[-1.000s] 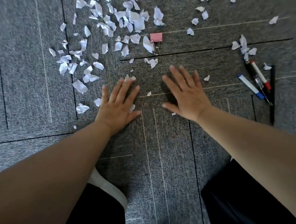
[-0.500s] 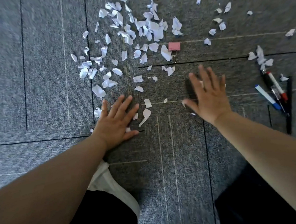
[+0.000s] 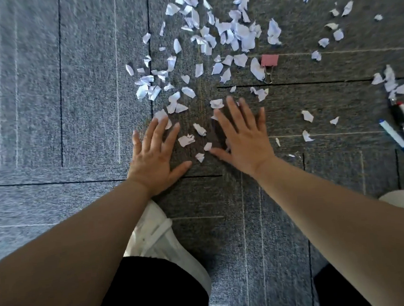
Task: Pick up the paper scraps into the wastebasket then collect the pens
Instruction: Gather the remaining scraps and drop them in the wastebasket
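Note:
Many white paper scraps [image 3: 226,31] lie scattered on the grey carpet, thickest at the top centre. My left hand [image 3: 154,156] rests flat on the carpet, fingers spread, its fingertips on a scraps' edge. My right hand [image 3: 244,138] lies flat beside it, fingers apart. A few small scraps [image 3: 186,140] sit between the two hands. Several pens [image 3: 402,127], one blue-capped and one red-tipped, lie at the right edge. No wastebasket is in view.
A pink binder clip [image 3: 269,61] lies among the scraps above my right hand. More loose scraps [image 3: 307,116] lie right of my right hand. A white shoe [image 3: 163,234] and dark trousers show below my arms.
My right hand has swept back left toward my left hand, which slid slightly forward. Small scraps now lie gathered between them. The view has shifted, so everything sits further right.

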`<control>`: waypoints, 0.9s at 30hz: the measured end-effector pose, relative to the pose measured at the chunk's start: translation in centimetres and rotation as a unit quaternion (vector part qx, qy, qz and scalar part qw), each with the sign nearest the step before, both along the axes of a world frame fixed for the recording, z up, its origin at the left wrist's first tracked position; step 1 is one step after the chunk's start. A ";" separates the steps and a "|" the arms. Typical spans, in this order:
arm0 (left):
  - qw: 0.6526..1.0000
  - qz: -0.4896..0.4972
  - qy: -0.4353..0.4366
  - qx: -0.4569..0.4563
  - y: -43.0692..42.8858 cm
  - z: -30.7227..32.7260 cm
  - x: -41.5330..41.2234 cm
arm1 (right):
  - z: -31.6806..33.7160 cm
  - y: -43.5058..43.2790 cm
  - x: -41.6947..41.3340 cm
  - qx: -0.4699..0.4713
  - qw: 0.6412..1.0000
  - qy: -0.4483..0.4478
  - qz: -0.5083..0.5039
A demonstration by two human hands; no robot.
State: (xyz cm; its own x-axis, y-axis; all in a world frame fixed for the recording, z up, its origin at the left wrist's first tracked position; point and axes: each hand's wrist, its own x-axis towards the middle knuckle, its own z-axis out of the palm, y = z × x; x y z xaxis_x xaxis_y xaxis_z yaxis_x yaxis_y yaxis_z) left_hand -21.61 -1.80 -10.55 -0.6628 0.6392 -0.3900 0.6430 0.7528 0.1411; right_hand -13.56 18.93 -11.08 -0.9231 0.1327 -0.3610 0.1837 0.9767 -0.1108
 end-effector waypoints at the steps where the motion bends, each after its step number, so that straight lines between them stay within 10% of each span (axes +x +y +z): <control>1: 1.000 -0.026 0.005 0.000 0.2 0.0 -0.2 | 0.2 0.9 -0.5 0.008 0.999 0.001 -0.038; 5: 0.995 -0.095 0.022 -0.004 -0.7 -0.9 -0.4 | 0.9 3.3 -1.8 0.014 0.995 -0.009 -0.102; 12: 0.997 -0.081 0.006 0.008 0.3 -1.3 -2.2 | -0.4 -1.1 -2.1 -0.005 0.995 -0.003 0.101; 22: 0.994 -0.059 -0.085 0.044 5.5 0.8 -3.9 | 0.7 2.5 -3.0 -0.020 0.997 0.047 -0.055; 27: 0.994 -0.101 0.018 0.022 5.3 0.4 -3.1 | 0.9 5.3 -0.2 -0.009 0.994 0.057 -0.095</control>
